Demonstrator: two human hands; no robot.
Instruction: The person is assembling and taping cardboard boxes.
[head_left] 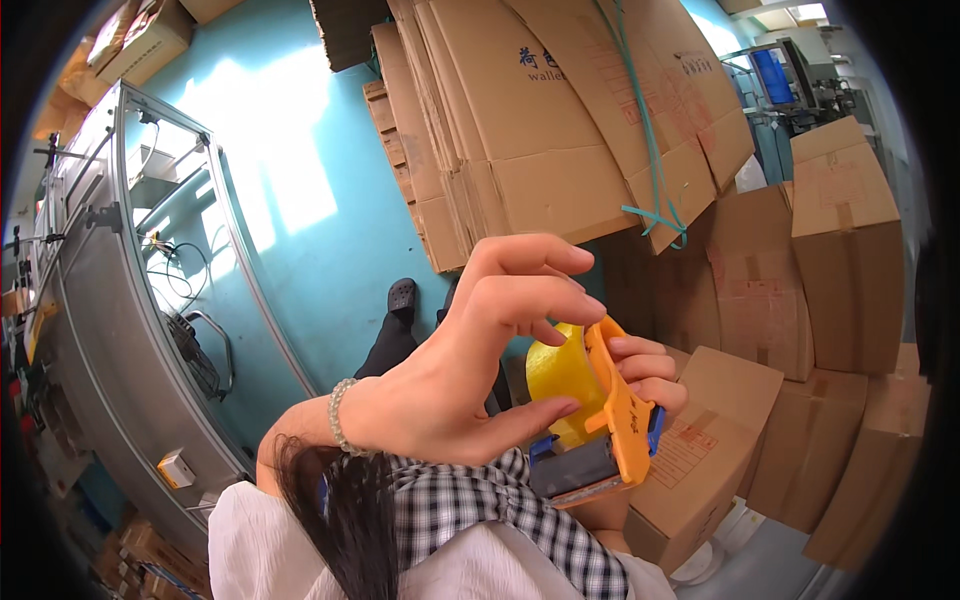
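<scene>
An orange tape dispenser (pixel 628 425) with a roll of yellow tape (pixel 560 378) is held up in front of my body. My right hand (pixel 645 370) grips it from the far side; its fingers wrap over the orange frame, and the rest is mostly hidden behind it. A dark roller (pixel 575 467) and blue parts show at the dispenser's lower end. My left hand (pixel 450 350), with a beaded bracelet (pixel 340 418) at the wrist, is just left of the roll. Its fingers are curved and spread apart from the thumb, with fingertips close to the roll; whether they touch it I cannot tell.
Flattened cardboard sheets (pixel 560 130), tied with green strapping (pixel 645 120), lean ahead on a wooden pallet. Several closed cartons (pixel 845 290) are stacked at the right, one carton (pixel 705 440) close beside my right hand. A metal-framed machine (pixel 130 300) stands at the left, over a blue-green floor.
</scene>
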